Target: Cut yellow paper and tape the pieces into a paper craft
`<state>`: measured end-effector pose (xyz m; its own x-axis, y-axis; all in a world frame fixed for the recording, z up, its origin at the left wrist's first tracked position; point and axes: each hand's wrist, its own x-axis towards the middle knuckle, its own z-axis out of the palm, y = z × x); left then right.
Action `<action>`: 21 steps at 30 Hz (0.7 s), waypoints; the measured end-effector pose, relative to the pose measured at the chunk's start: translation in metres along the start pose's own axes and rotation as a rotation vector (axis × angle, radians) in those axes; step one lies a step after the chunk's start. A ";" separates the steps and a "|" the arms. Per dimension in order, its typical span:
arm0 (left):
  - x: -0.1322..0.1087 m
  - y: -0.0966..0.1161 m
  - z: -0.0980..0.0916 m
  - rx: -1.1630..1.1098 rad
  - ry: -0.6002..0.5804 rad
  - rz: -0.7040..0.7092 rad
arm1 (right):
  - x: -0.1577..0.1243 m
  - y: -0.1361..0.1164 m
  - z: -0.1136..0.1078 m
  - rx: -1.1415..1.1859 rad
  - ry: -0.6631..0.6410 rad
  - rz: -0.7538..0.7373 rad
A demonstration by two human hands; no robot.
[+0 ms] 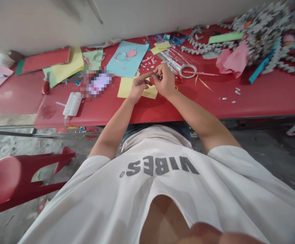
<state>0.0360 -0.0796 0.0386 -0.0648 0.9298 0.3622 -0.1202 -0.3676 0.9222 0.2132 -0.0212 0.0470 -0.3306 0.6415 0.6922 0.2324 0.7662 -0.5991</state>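
A red table (pixel 269 98) runs across the view above a concrete floor (pixel 7 149), with a red plastic chair (pixel 3 181) at lower left. The person's forearms extend over the table's near edge, and both hands work above a yellow paper sheet (pixel 125 87). The right hand (pixel 164 81) has its fingers (pixel 160 70) curled and pinched on a thin item (pixel 153 76), which is too small to identify; the item sits between the two hands, above the sheet. The left hand (pixel 138 87) reaches in with its digits (pixel 144 78) extended to the same spot; whether they grasp the item cannot be told. Just beyond the hands lie a blue card (pixel 134 57) bearing a paper ring (pixel 120 56) and a pink paper piece (pixel 131 53), and a bundle of thin transparent strips (pixel 174 59) beside a second ring (pixel 188 71). A white plastic device (pixel 72 104) with a cord lies left of the hands, near a pixelated rectangle (pixel 96 82). Far right, a gray twisted paper chain (pixel 260 37) is heaped beside crumpled pink paper (pixel 232 57).
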 end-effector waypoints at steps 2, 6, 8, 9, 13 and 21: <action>-0.001 0.006 0.004 -0.015 0.034 -0.022 | 0.000 -0.001 -0.002 -0.040 -0.021 0.023; 0.000 0.011 0.005 0.025 0.031 -0.018 | 0.000 -0.007 -0.006 -0.092 -0.044 0.024; 0.000 0.011 0.004 0.063 0.012 0.003 | 0.000 -0.009 -0.007 -0.087 -0.035 0.011; 0.000 0.010 0.004 0.074 0.004 0.016 | 0.001 -0.010 -0.007 -0.078 -0.029 0.006; 0.000 0.007 0.003 0.088 -0.015 0.048 | 0.001 -0.011 -0.008 -0.050 -0.019 0.043; -0.003 0.017 0.010 0.085 -0.018 0.046 | -0.001 -0.007 -0.005 -0.065 0.018 0.054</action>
<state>0.0438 -0.0886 0.0544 -0.0504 0.9123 0.4064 -0.0333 -0.4082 0.9123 0.2170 -0.0271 0.0525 -0.2998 0.6824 0.6667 0.3085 0.7306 -0.6091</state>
